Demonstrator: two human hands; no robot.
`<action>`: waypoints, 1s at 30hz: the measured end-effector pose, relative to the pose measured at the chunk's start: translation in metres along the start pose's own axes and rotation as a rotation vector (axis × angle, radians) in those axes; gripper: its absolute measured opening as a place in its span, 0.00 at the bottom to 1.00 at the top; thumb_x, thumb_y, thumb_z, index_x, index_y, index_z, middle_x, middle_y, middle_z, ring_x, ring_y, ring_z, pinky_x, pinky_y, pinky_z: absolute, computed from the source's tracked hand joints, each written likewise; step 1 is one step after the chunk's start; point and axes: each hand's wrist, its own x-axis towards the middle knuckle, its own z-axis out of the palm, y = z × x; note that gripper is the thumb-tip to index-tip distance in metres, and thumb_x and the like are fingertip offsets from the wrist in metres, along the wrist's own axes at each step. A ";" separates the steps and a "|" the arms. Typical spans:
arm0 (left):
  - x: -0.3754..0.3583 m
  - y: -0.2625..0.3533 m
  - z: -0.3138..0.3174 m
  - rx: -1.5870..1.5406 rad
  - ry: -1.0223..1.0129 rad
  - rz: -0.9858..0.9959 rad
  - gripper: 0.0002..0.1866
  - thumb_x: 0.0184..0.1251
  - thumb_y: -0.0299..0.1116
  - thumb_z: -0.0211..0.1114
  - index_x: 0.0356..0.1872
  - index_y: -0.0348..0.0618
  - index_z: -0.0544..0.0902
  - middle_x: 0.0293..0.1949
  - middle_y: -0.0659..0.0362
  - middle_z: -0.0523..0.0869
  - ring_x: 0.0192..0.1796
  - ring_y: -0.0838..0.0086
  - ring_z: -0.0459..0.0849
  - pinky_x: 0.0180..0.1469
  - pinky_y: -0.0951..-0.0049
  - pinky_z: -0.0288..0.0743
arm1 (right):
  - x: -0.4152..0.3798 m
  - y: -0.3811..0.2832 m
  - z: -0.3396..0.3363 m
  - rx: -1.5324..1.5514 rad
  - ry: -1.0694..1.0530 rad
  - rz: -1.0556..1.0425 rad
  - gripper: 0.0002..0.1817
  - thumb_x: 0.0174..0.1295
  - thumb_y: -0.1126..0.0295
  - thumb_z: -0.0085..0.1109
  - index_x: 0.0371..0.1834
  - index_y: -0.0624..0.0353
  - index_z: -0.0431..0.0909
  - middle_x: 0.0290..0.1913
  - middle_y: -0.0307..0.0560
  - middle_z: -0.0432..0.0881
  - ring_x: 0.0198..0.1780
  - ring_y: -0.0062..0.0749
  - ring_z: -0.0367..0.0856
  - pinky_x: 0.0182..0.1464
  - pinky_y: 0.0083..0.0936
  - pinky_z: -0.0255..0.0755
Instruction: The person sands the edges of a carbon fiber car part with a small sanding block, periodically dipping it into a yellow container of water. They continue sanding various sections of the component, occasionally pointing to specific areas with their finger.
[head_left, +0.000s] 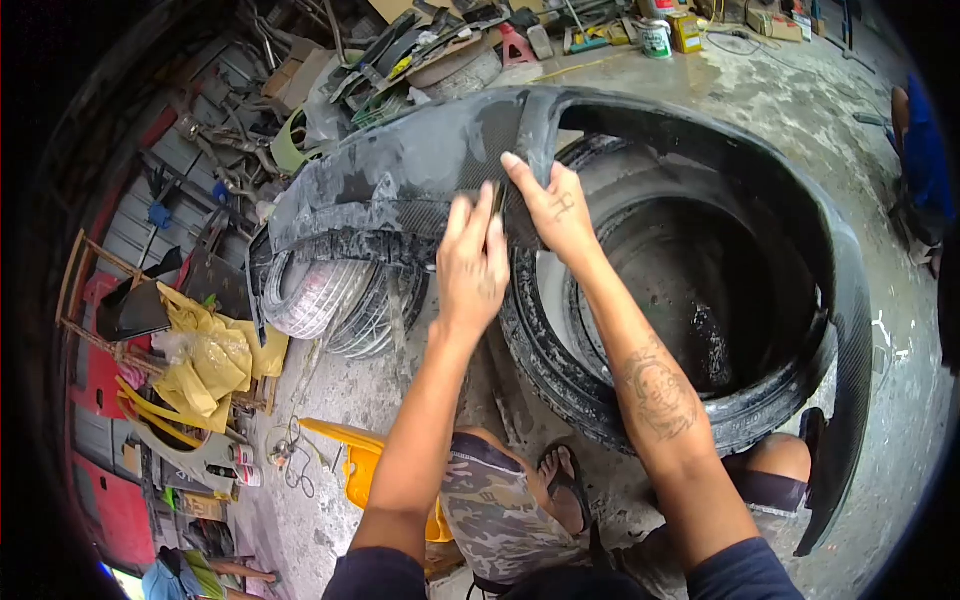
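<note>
A black car bumper [430, 160] with a carbon-fibre weave and grey dusty patches lies across the tires. My left hand [475, 255] is closed, its slightly blurred fingers around a small dark flat piece [498, 200] held against the bumper's face; I cannot tell what kind of piece it is. Just to its right, my right hand [560, 212] grips the bumper at the upright bar beside the large opening, thumb over the front. Beneath that opening lies a large dusty tire [560, 385], and more tires [330, 300] stand under the bumper's left part.
A yellow plastic chair [365, 470] is beside my legs. Crumpled yellow-brown sheeting [205, 365] lies at left, near red panels [110, 510]. Scrap parts and cans [655, 40] line the back. Another person in blue [925, 150] is at the right edge; one more person [185, 578] shows bottom left.
</note>
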 end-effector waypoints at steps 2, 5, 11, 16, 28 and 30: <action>0.017 0.000 0.006 0.017 -0.024 -0.033 0.21 0.77 0.23 0.56 0.67 0.26 0.77 0.42 0.43 0.76 0.38 0.49 0.81 0.43 0.58 0.77 | 0.009 0.013 -0.004 -0.029 -0.104 0.107 0.19 0.72 0.56 0.68 0.40 0.66 0.86 0.33 0.36 0.86 0.33 0.13 0.78 0.33 0.19 0.72; -0.015 0.000 0.000 0.022 0.018 0.012 0.21 0.76 0.23 0.57 0.66 0.24 0.77 0.45 0.42 0.78 0.40 0.49 0.82 0.44 0.59 0.78 | 0.006 0.010 -0.002 -0.012 -0.068 0.009 0.24 0.69 0.52 0.71 0.36 0.69 0.84 0.29 0.41 0.84 0.33 0.18 0.77 0.35 0.25 0.73; 0.035 -0.015 0.010 -0.078 0.041 0.010 0.17 0.75 0.25 0.61 0.60 0.27 0.82 0.37 0.46 0.76 0.34 0.62 0.76 0.38 0.64 0.72 | 0.004 -0.001 -0.003 0.082 -0.091 0.116 0.22 0.69 0.54 0.71 0.34 0.67 0.84 0.28 0.35 0.83 0.29 0.14 0.73 0.31 0.23 0.69; 0.000 -0.006 -0.026 0.011 0.157 -0.030 0.19 0.79 0.27 0.57 0.65 0.27 0.78 0.44 0.45 0.78 0.42 0.54 0.83 0.47 0.60 0.78 | 0.001 0.001 -0.003 0.106 -0.101 0.079 0.21 0.70 0.55 0.70 0.37 0.66 0.86 0.29 0.34 0.84 0.30 0.15 0.74 0.31 0.22 0.69; 0.015 0.003 0.004 0.065 0.025 0.018 0.20 0.74 0.19 0.58 0.65 0.27 0.79 0.42 0.44 0.78 0.37 0.48 0.84 0.41 0.58 0.79 | 0.002 0.004 -0.004 0.134 -0.147 0.063 0.20 0.72 0.55 0.68 0.45 0.66 0.86 0.38 0.37 0.88 0.35 0.15 0.79 0.37 0.18 0.73; 0.011 0.003 0.007 0.047 0.006 -0.028 0.20 0.75 0.20 0.57 0.65 0.26 0.79 0.42 0.43 0.77 0.36 0.48 0.84 0.40 0.58 0.78 | 0.004 0.013 -0.008 0.016 -0.094 0.132 0.25 0.67 0.51 0.72 0.38 0.70 0.86 0.31 0.42 0.87 0.32 0.20 0.76 0.36 0.26 0.73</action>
